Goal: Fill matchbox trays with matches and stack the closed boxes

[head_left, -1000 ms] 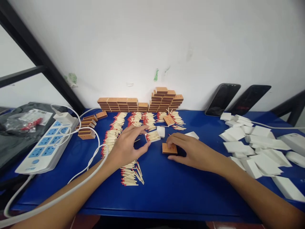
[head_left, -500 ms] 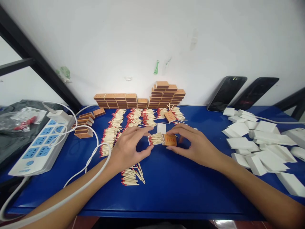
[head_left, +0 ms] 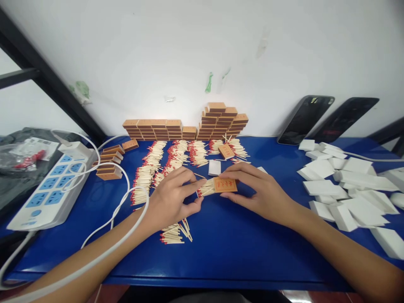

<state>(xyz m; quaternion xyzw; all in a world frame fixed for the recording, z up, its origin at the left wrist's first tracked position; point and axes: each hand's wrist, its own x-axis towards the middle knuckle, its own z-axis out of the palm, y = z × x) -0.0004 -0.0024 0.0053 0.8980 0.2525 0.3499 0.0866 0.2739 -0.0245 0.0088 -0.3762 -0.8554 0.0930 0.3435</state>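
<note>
head view is showing two hands meeting over the middle of the blue tabletop (head_left: 221, 252). the left hand (head_left: 170, 200) is pinching a little tray of matches (head_left: 206, 188) between thumb and fingers. the right hand (head_left: 261, 191) is gripping the orange sleeve (head_left: 224, 184) by its sides. the tray is going into the sleeve's open end at 9 o'clock, and about half of it is sticking out, so the box is looking only part closed.

judging from this, the step in hand is sliding the tray in. the next move is calling for a straight, gentle push toward 3 o'clock, keeping the tray level so no match is catching on the edge.

loose matches (head_left: 175, 233) are lying at 6 o'clock of the left hand. stacked orange boxes (head_left: 189, 128) are standing at 12 o'clock by the wall. white trays (head_left: 341, 189) are piled at 3 o'clock.
</note>
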